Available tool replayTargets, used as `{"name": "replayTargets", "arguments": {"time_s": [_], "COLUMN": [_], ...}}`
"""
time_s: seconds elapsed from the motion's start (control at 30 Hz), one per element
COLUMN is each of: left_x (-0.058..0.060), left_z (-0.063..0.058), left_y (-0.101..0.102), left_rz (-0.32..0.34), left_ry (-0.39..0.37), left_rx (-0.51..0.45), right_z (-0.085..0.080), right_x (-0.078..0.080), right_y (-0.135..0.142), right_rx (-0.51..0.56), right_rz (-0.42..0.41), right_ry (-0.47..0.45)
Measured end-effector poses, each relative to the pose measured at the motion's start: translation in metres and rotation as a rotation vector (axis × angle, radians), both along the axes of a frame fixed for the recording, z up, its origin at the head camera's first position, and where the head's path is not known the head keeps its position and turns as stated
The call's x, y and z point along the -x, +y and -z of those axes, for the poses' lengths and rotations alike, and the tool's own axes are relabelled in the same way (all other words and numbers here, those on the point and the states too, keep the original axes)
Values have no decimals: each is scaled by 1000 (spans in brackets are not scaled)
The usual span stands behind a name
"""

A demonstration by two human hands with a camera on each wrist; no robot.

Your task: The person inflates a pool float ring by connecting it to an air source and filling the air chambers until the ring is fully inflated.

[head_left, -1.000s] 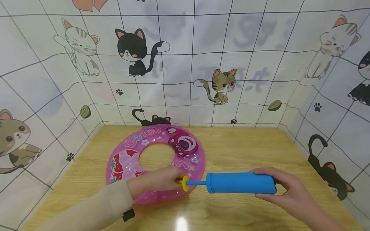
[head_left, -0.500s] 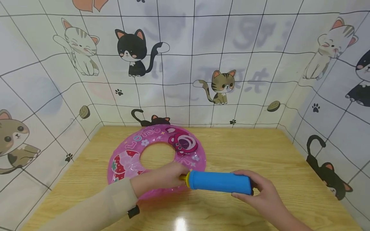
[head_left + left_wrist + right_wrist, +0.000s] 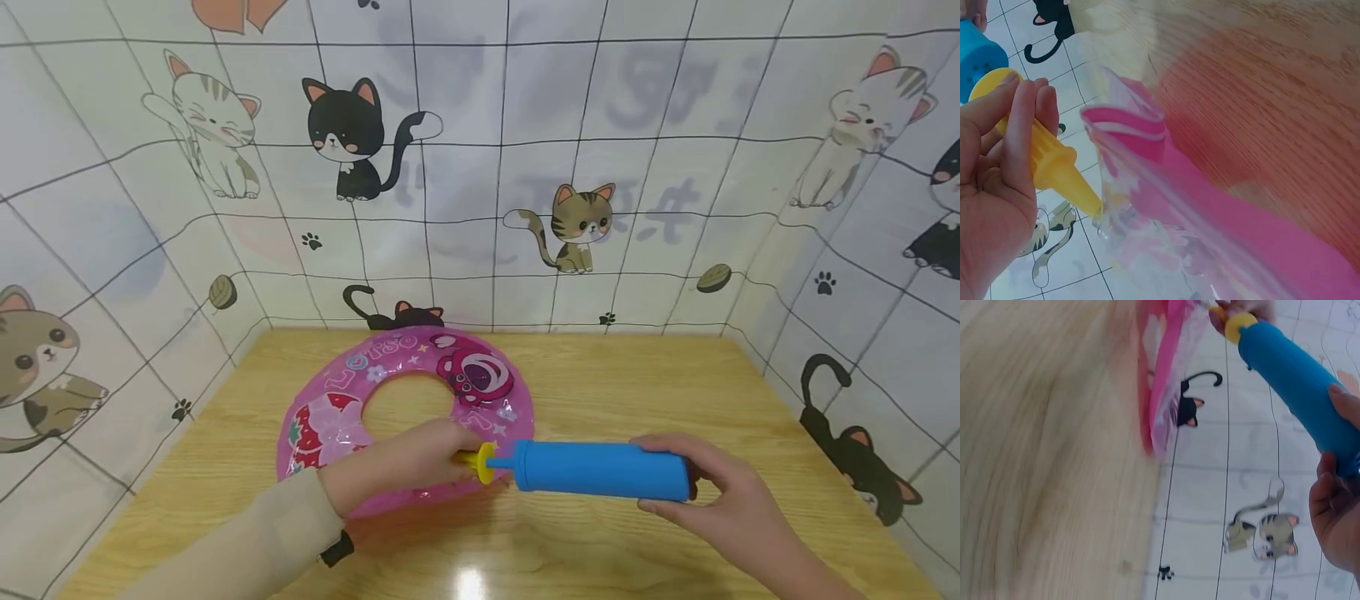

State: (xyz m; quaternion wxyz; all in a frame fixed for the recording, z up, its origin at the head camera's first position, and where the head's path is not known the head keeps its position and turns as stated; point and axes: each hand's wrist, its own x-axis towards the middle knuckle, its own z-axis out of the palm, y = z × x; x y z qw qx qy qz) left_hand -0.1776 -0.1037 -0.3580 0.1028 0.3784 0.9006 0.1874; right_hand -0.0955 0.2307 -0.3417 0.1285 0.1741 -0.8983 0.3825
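A blue pump [image 3: 603, 468] is apparently feeding a pink swim ring [image 3: 352, 371], inflation seemingly partly done.
The left hand [image 3: 431, 454] is curling its fingers round the yellow nozzle [image 3: 1054, 162], whose tip is meeting the ring; the right hand [image 3: 712, 475] is grasping the pump's far end. Lying across the bench [image 3: 637, 392], left of centre, the ring is seemingly containing some air; wrinkles are suggesting more remains.

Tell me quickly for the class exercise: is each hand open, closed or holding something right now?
Left hand: closed, holding the yellow nozzle.
Right hand: closed, holding the blue pump by its end away from the nozzle.
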Motion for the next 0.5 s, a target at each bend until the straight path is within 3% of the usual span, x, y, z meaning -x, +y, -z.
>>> {"name": "replayTargets", "arguments": {"time_s": [0.27, 0.5], "left_x": [2, 2], "left_z": [-2, 5], "left_y": [-6, -16], "left_rz": [-17, 19], "left_ry": [-20, -24], "left_rx": [27, 13], "right_z": [-4, -7], "right_x": [-2, -11], "right_y": [40, 71], "right_rx": [-16, -73], "right_rz": [0, 16], "right_ry": [26, 57]}}
